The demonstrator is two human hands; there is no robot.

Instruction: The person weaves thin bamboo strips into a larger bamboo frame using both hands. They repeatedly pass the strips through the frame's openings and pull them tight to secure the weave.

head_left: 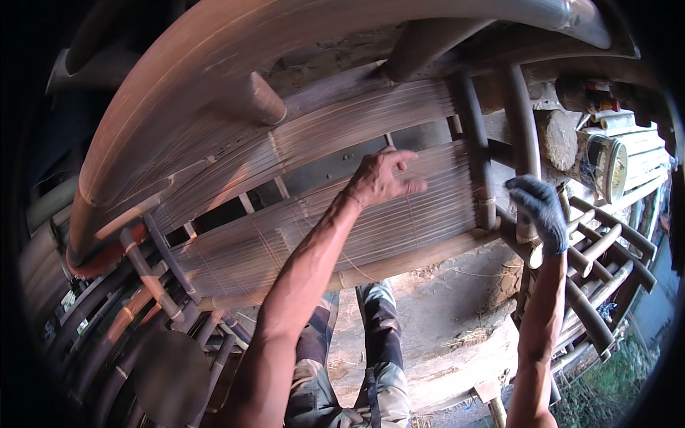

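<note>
In front of me lies a bamboo bench point(399, 203) with panels of thin split slats framed by thick brown poles. My left hand point(387, 177), bare and slightly blurred, is over the slats with its fingers apart and nothing in it. Whether it touches them I cannot tell. A grey glove covers my right hand point(540, 214), whose curled fingers lie across the lower part of an upright bamboo post point(522, 121) at the bench's right end. The post's cut end shows below the glove. A thick curved bamboo rail point(132, 114) arches across the far left side.
Crossed bamboo pieces point(603, 250) are stacked at the right, below a bundle of pale poles point(646, 153) and a round container point(612, 167). More bamboo framing point(143, 278) crowds the left. My legs point(382, 335) are below the bench's near edge, beside a pale, dusty surface point(449, 321).
</note>
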